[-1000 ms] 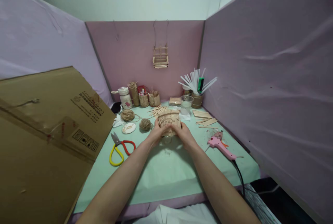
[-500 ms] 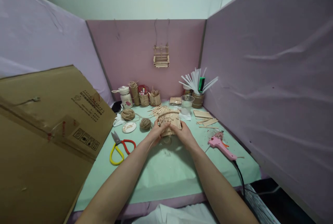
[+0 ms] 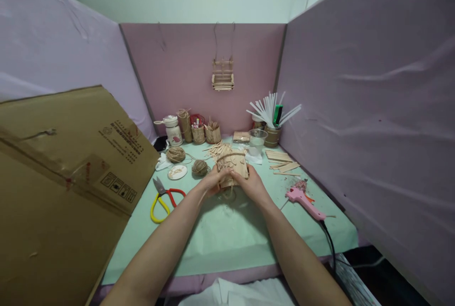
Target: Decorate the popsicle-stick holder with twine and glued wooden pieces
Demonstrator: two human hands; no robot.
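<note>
Both my hands hold a craft-stick piece (image 3: 234,160) with a twine band along its upper edge, over the middle of the green-covered table. My left hand (image 3: 212,180) grips its left side, and my right hand (image 3: 251,182) grips its right side. The thumbs meet on its front; the other fingers are mostly hidden behind it. Some twine hangs loose below the piece. Just left of my left hand lies a ball of twine (image 3: 201,168). Loose wooden sticks (image 3: 221,148) are heaped behind the piece.
Scissors (image 3: 164,199) with red and yellow handles lie left, beside a big cardboard box (image 3: 71,187). A pink glue gun (image 3: 305,204) with a black cord rests right. Along the back stand a white jar (image 3: 173,131), a stick holder (image 3: 212,133) and a clear cup (image 3: 257,141).
The whole view has shifted slightly, so things appear a little farther right and higher. Both hands keep their hold on the craft-stick piece, with little movement.
</note>
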